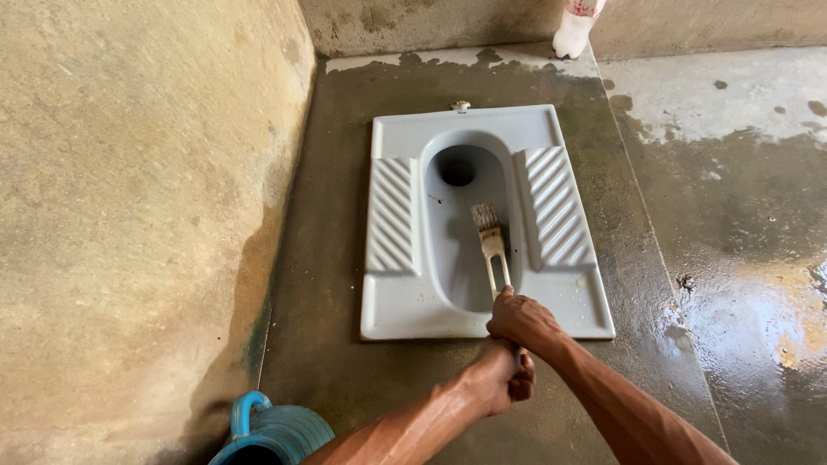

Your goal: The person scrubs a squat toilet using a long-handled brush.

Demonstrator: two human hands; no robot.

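- Right hand (521,319) and left hand (500,379): both closed round the brush (491,241) handle.
- Brush head: beyond the hands, inside the squat toilet pan (392,293).
- Blue jug (271,430): left of the hands, on the wet floor (732,215).

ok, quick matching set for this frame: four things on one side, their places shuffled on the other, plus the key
Things:
1. scrub brush
2. blue plastic jug
3. white bottle
4. drain hole

Places:
A. bottom edge of the view, by the left wall
B. far end of the squat toilet pan
C. standing against the back wall
D. bristles down in the basin, handle in the right hand

Pairs: 1-D, 2-A, 3-C, 4-B
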